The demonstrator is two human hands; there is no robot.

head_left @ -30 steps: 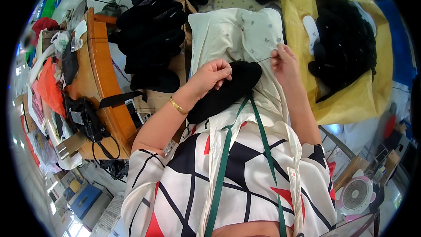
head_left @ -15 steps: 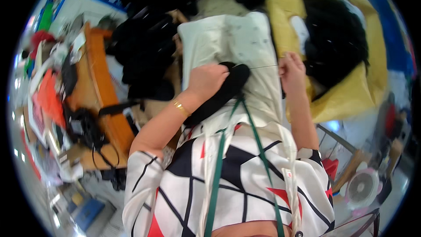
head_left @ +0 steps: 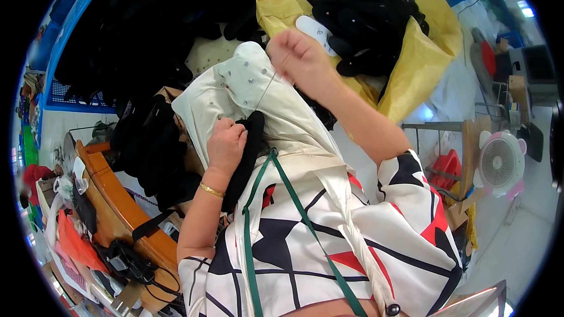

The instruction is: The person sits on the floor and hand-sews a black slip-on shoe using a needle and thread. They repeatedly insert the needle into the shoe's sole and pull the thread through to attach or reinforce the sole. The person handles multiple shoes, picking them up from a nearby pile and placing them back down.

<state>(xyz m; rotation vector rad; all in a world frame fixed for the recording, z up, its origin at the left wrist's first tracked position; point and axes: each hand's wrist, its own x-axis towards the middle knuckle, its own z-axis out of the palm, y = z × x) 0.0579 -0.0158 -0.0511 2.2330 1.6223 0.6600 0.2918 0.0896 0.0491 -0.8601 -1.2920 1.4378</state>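
Observation:
My left hand (head_left: 226, 148) is closed around a long, soft black piece (head_left: 255, 132) with a rounded end, shaped like a slipper or insole. It rests over my lap on an off-white apron (head_left: 220, 91) dotted with small grey spots. From its upper end a thin dark thread (head_left: 265, 91) runs taut, up and to the right. My right hand (head_left: 301, 64), slightly blurred, pinches the thread's far end, raised beside the yellow sack. Whether a needle is in those fingers is too small to see.
The yellow sack (head_left: 420, 70) at the far right holds many similar black pieces (head_left: 364, 17) and a white sole-shaped piece (head_left: 316, 30). More black pieces (head_left: 135, 29) heap at the far left by a blue crate (head_left: 70, 97). A wooden table (head_left: 117, 191) stands left, a fan (head_left: 501, 161) right.
My right hand has swung up and away, now over the sack's near edge. My left hand and the black piece have turned more upright. The whole view has shifted, with the sack closer to the middle.

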